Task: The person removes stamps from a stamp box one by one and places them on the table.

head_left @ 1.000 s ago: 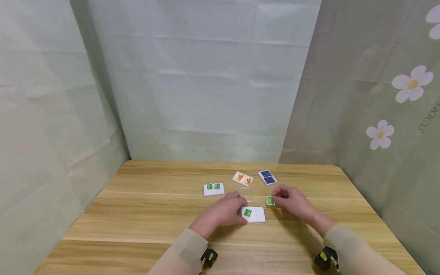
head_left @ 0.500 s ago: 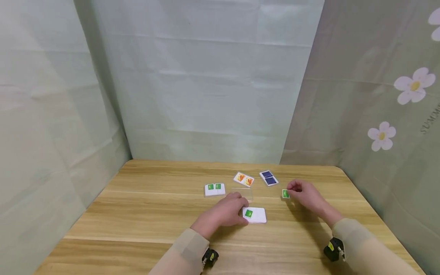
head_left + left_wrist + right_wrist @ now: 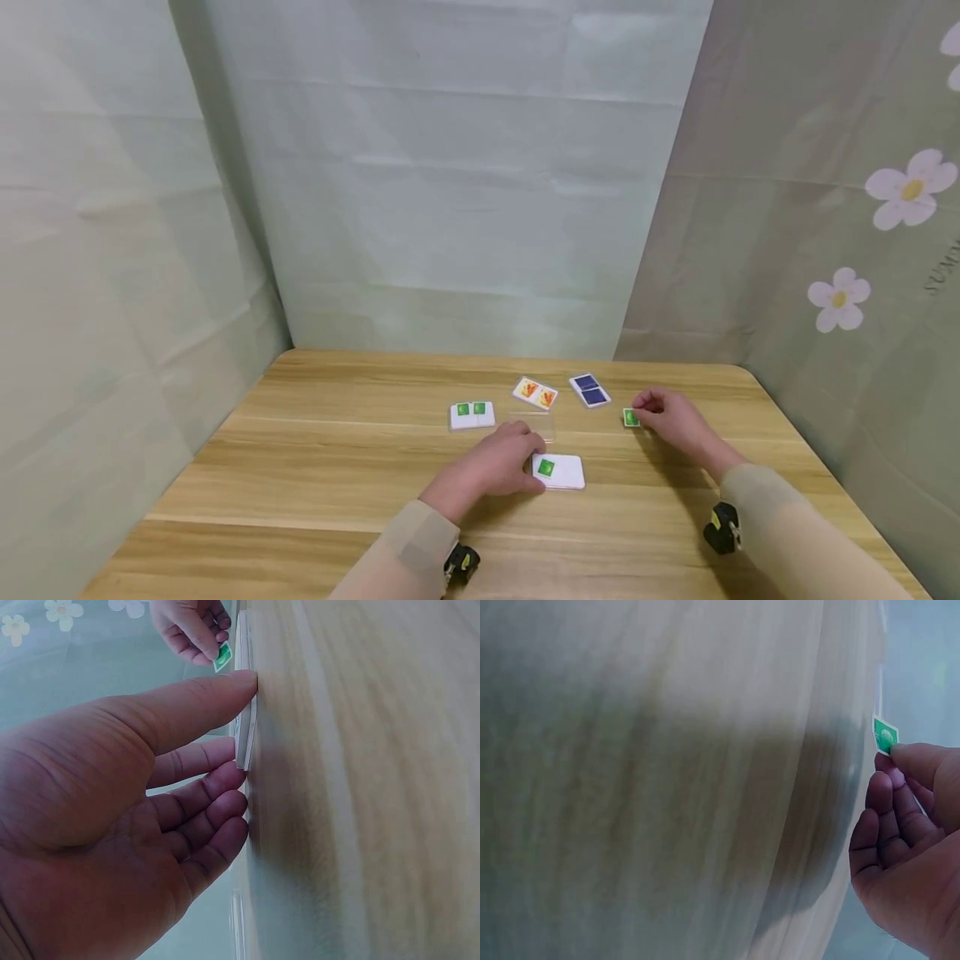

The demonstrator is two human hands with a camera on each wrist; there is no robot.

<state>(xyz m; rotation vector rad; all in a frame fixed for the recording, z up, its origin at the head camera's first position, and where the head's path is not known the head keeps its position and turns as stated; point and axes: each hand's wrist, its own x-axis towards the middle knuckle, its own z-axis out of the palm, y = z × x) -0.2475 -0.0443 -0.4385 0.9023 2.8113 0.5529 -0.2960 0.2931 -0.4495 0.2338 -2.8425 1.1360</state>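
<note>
Carried rightward, the green card (image 3: pixel 631 417) is pinched by the right hand (image 3: pixel 667 417); the stack (image 3: pixel 558 472) is touched by the relaxed left hand (image 3: pixel 491 465) on the bench (image 3: pixel 315 467).

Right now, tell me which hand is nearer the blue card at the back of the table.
Right. The right hand, pinching a small green card, sits just right of the blue card. The left hand rests farther off, nearer the person, on the white card stack.

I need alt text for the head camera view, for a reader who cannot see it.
The right hand pinches a small green card just above a wooden table, while the left hand rests against a white card stack. Three card pairs lie beyond: green, orange and blue.
</note>
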